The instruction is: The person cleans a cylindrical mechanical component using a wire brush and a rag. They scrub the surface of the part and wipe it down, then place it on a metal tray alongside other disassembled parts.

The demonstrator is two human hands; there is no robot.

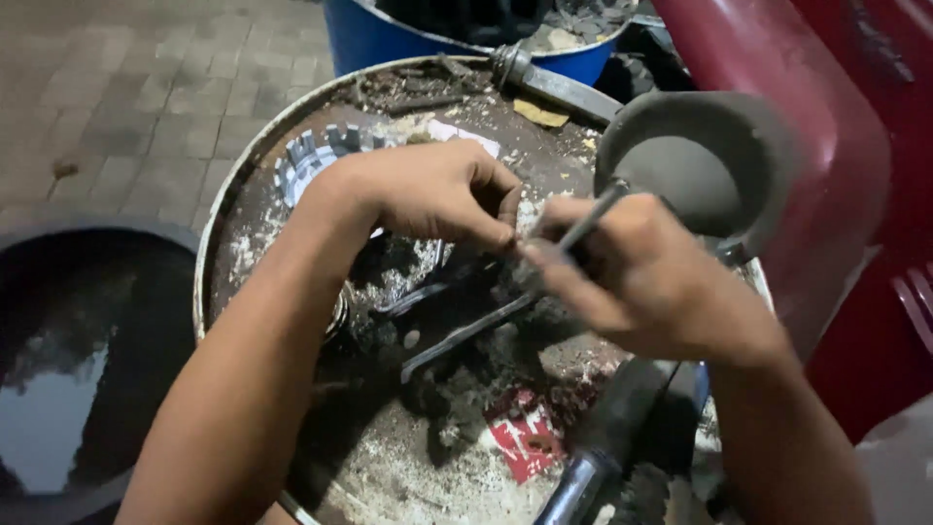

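Where both fingertips pinch: a thin, grimy grey metal rod (593, 222).

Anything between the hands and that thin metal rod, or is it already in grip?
Nothing visible stands between. The right hand is closed around the thin metal rod, and the left hand pinches at its lower end, fingertips meeting the right hand's. Both work above the dirty drum top; what the left fingers pinch is too small to tell.
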